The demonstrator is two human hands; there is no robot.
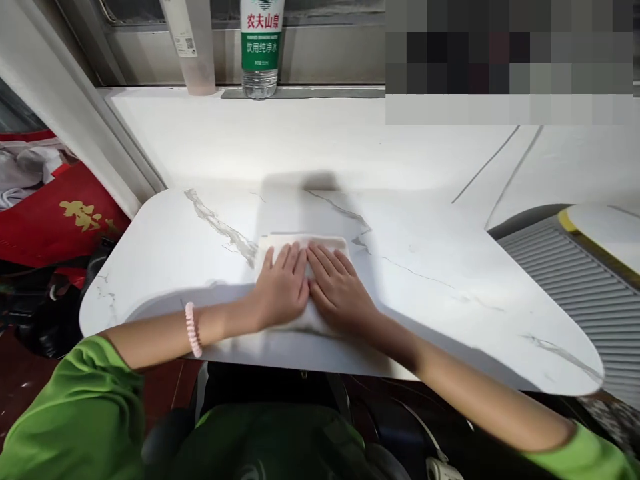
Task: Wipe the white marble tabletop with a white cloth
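A white folded cloth (325, 323) lies flat on the white marble-patterned table (430, 287), close to the front edge. My left hand (283, 283) rests flat on the cloth's left half, fingers stretched out and pointing away from me. On the right half lies my right hand (341, 287), also flat with its fingers extended. Both thumbs come together near the middle of the cloth. The palms cover much of the cloth, so what lies under them is hidden. A pink coiled band (193, 330) circles my left wrist.
Behind the table, a water bottle (260, 50) with a green label and a translucent container (195, 57) stand on the ledge. A red bag (60, 213) sits at the left. A ribbed grey surface (565, 273) adjoins the right side. A cable (420, 423) hangs below.
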